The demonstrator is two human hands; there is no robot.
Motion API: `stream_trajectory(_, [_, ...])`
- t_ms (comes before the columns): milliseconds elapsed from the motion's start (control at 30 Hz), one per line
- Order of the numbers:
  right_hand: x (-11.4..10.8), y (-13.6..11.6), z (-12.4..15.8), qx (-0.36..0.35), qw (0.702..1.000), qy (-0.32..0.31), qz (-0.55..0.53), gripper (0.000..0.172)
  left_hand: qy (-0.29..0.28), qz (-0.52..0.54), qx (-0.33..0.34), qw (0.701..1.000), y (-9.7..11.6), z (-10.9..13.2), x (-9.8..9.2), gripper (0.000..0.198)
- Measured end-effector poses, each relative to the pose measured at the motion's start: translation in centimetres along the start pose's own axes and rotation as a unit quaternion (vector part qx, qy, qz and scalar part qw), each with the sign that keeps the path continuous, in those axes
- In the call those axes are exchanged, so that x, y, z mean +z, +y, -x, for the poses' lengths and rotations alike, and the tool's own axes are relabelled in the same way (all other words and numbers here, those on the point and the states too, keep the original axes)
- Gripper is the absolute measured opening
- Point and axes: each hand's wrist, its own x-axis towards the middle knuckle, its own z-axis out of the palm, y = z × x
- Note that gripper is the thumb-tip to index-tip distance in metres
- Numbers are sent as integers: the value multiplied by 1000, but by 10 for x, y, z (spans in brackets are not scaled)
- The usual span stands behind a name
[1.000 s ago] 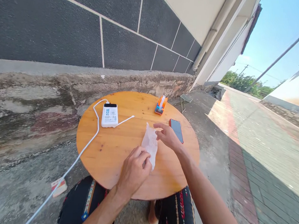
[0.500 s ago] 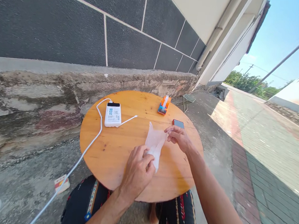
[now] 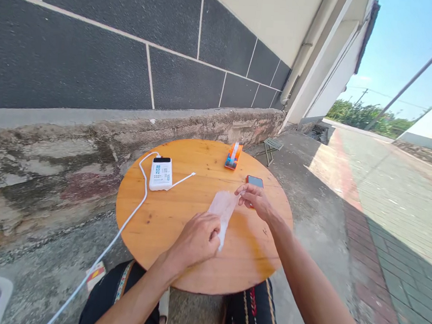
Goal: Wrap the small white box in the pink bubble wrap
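Note:
A thin, whitish, see-through sheet (image 3: 223, 204), perhaps tissue or soft plastic, lies on the round wooden table (image 3: 171, 213). My left hand (image 3: 199, 237) rests over its near left side, fingers curled and closed on it; the fingertips are hidden under the hand. With thumb and fingers pinched, my right hand (image 3: 254, 200) holds the sheet's far right corner slightly raised. Just beyond the right hand lies a phone with a red edge (image 3: 255, 181).
An orange tape dispenser (image 3: 233, 156) stands near the table's far edge. At left sits a white power bank (image 3: 161, 174) with a short lead and a long white cable (image 3: 126, 220) running off the table. A folding stool (image 3: 272, 146) stands beyond, beside the wall (image 3: 96, 74).
My left hand has turned and curled further over the sheet. The sheet's upper left corner, raised before, now lies lower and flatter. My right hand keeps its pinch. The view has tilted slightly.

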Motion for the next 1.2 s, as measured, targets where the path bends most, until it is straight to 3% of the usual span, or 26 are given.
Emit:
stream_trajectory(133, [-4, -10, 6, 20, 998, 7, 65, 19, 12, 9, -4, 1000, 0, 1, 2, 17])
stream_trajectory(267, [-5, -24, 9, 26, 978, 31, 207, 21, 33, 16, -3, 999, -1, 3, 5, 18])
stream_trajectory(400, [13, -49, 9, -60, 932, 47, 355, 25, 32, 28, -7, 999, -4, 2, 6, 17])
stream_trajectory(567, [29, -69, 4, -126, 896, -22, 426, 36, 28, 38, -18, 999, -4, 1, 4, 16])
stream_trajectory(733, [0, -52, -5, -68, 888, 21, 454, 42, 30, 40, -14, 999, -5, 3, 3, 16])
stream_trajectory(833, [-12, -34, -10, -64, 900, 11, 430, 47, 31, 46, -11, 998, -6, 4, 4, 17])
stream_trajectory(933, [-11, -22, -18, -81, 919, -27, 384, 45, 32, 50, -15, 998, -6, 4, 4, 17])
stream_trajectory(1067, [-2, -20, -28, -73, 934, -93, 338, 22, 33, 50, -18, 998, -6, 4, 5, 17])
stream_trajectory(1200, [6, -19, -36, -73, 934, -125, 325, 20, 36, 46, -14, 998, -6, 4, 7, 17])
